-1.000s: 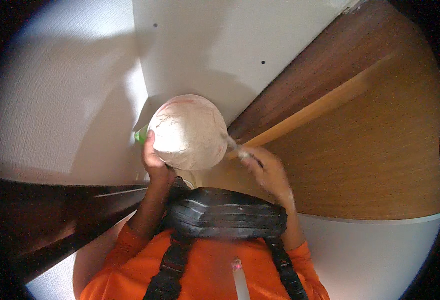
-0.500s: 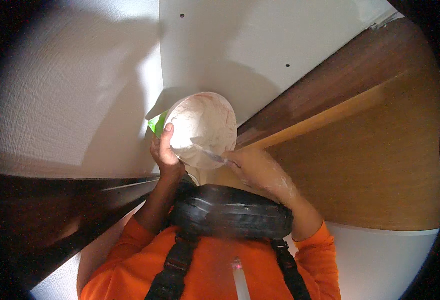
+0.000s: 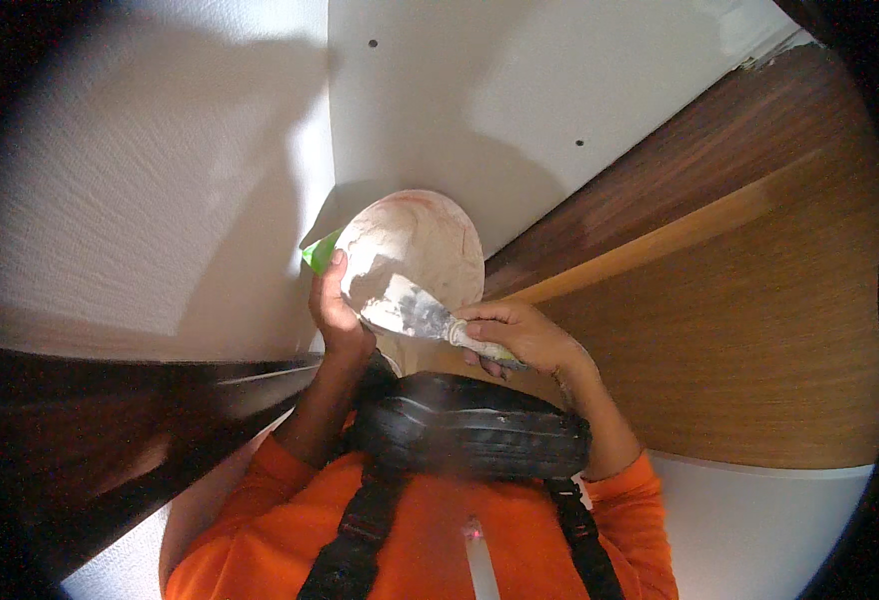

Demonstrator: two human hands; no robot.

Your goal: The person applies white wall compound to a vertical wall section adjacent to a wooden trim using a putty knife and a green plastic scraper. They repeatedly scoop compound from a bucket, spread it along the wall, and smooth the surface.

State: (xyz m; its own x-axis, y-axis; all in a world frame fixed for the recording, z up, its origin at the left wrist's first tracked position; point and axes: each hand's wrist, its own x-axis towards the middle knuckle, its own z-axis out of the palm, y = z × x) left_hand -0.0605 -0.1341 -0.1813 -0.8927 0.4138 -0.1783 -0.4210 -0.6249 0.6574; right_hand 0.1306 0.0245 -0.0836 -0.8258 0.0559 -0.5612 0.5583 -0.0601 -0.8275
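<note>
Putty knife [image 3: 430, 316], held tight in the closed right hand [image 3: 525, 335], has just turned broadside over the bowl [image 3: 470, 240], seemingly bringing up some paste [image 3: 394, 298], while the left hand [image 3: 335, 308] clasps the bowl's side.

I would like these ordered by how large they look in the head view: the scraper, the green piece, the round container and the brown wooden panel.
Largest to smallest, by visible area:
1. brown wooden panel
2. round container, partly covered by the scraper
3. scraper
4. green piece, partly hidden
</note>
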